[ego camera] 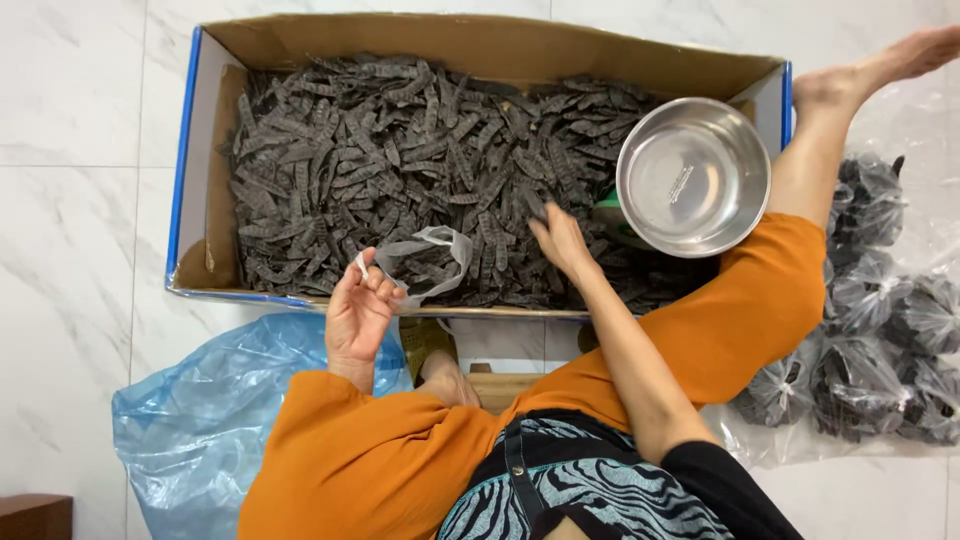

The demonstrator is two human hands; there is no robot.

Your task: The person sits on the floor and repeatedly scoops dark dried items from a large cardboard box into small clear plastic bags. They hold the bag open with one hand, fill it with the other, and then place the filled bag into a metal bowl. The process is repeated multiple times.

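Observation:
My left hand is raised at the near edge of a cardboard box and grips the mouth of a small clear plastic bag that lies over the pods. My right hand reaches into the box with its fingers down on a heap of dark dried pods, closing on a few of them. A steel bowl with nothing in it rests in the box's right end, beside my right hand.
Several tied clear bags packed with dark pods lie on plastic sheeting at the right. A crumpled blue plastic bag sits on the white marble floor at the lower left. My orange-clad legs bracket the box.

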